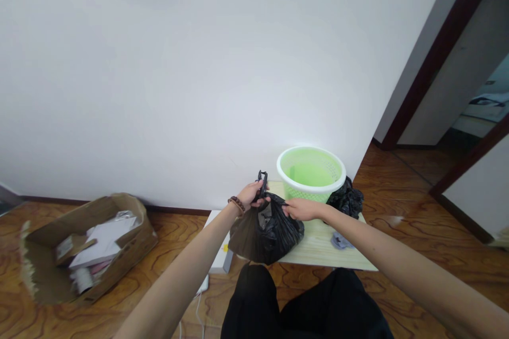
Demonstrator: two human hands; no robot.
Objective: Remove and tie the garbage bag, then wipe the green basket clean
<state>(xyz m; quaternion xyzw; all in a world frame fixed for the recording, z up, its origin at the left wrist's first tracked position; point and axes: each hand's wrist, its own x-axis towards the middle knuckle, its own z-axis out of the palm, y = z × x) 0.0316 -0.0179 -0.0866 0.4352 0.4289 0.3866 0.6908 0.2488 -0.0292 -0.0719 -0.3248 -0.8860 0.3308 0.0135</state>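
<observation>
A black plastic bag hangs bulging between my hands, over the left part of a light wooden table. My left hand, with a beaded bracelet at the wrist, is closed on one handle loop of it. My right hand pinches the bag's edge on the other side, so its mouth is partly spread. What lies inside the bag I cannot make out. Just behind my right hand stands a green basket with a white rim, and nothing shows inside it.
Another crumpled black bag lies right of the basket, with a small greyish cloth item nearer me. A white box is at the table's left. An open cardboard box of papers sits on the floor. A white wall rises behind.
</observation>
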